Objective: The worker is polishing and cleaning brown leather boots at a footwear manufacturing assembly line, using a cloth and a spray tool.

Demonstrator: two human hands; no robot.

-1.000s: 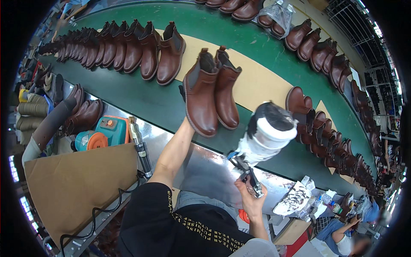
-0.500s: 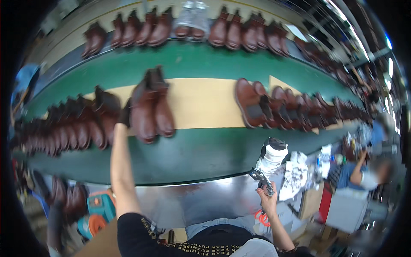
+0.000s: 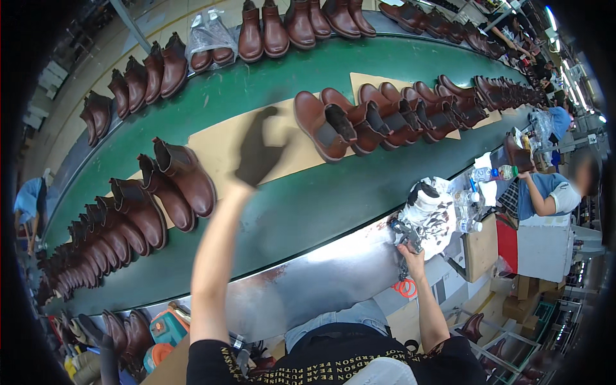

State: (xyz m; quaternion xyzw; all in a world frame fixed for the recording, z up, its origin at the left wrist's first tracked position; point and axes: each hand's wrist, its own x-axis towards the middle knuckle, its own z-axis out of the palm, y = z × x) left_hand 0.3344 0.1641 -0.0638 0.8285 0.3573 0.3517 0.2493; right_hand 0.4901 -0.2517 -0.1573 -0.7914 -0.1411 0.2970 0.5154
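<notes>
Near the centre of the frame, the dark-gloved left hand (image 3: pixel 260 154) hangs over the tan sheet (image 3: pixel 221 147) on the green worktop (image 3: pixel 289 221), between two rows of brown boots (image 3: pixel 194 178). It is blurred, but the thumb stands apart from the fingers, and nothing shows in their grasp. Nearest is the end boot (image 3: pixel 311 117) of the right-hand row, just beside the glove. At right of centre, the bare right hand (image 3: pixel 412 254) has its fingers wrapped round a spray gun (image 3: pixel 406 234); the gun's white-wrapped cup (image 3: pixel 425 197) overlaps a stained cloth (image 3: pixel 441 226) in view.

The step in hand looks like a reach towards the right-hand row. If so, the next move calls for the left fingers to close securely on a boot, with the gun kept well aside.
</notes>
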